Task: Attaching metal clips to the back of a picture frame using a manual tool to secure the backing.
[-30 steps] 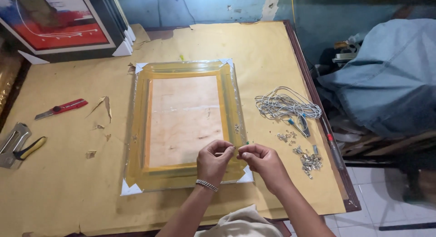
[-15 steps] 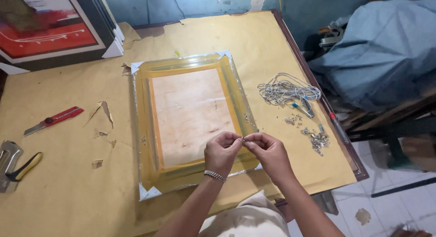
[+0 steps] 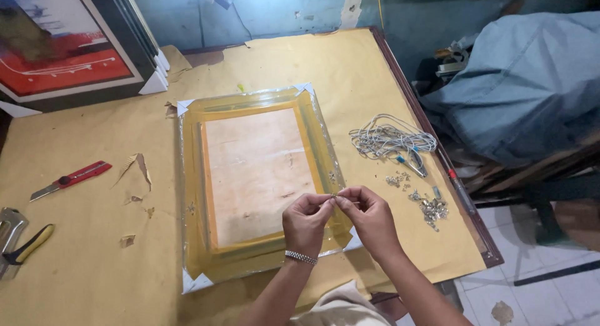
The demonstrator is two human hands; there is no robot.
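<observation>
Both hands stay pinched together as before, left hand [image 3: 306, 218] and right hand [image 3: 369, 215] meeting fingertip to fingertip on a tiny metal fitting [image 3: 334, 195]. It sits between them, just above the lower right corner of the plastic-wrapped frame [image 3: 253, 182] lying on the desk [image 3: 94, 263].

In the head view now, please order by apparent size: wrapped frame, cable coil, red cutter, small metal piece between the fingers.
1. Wrapped frame
2. Cable coil
3. Red cutter
4. Small metal piece, pinched by left hand and right hand
</observation>
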